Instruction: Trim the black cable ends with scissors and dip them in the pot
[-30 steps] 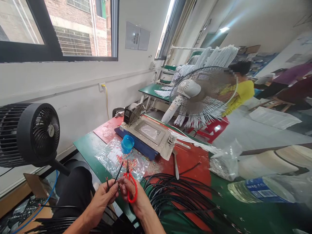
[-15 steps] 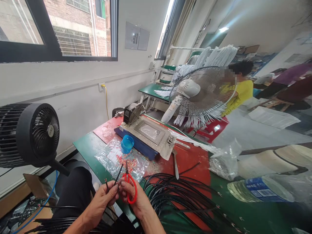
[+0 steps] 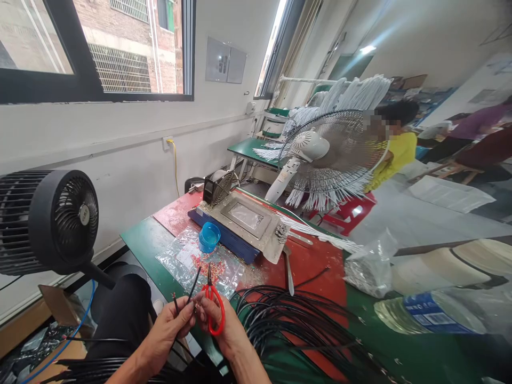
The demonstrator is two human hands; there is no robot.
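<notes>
My left hand [image 3: 176, 324] is closed on a black cable [image 3: 194, 282], whose end sticks up between thumb and fingers. A second black end with reddish wire tips rises beside it. In my right hand [image 3: 224, 325] is a pair of red-handled scissors [image 3: 218, 306], blades pointing up and away. The right thumb and fingertips meet the left ones around small bare wire ends, too fine to make out fully. Beyond the hands, red and yellow bits of insulation [image 3: 212, 269] lie on a clear plastic bag [image 3: 172, 258].
A blue cup [image 3: 208, 237] stands by a solder pot [image 3: 244, 213] with a small fan. A bundle of black cables [image 3: 288, 320] lies right, near a spoon-like tool [image 3: 288, 272]. A black fan [image 3: 64, 221] is left; a white fan [image 3: 308, 145] and a person in yellow are beyond.
The hands and scissors keep almost the same place. The whole view has shifted very slightly; nothing has been picked up or let go.
</notes>
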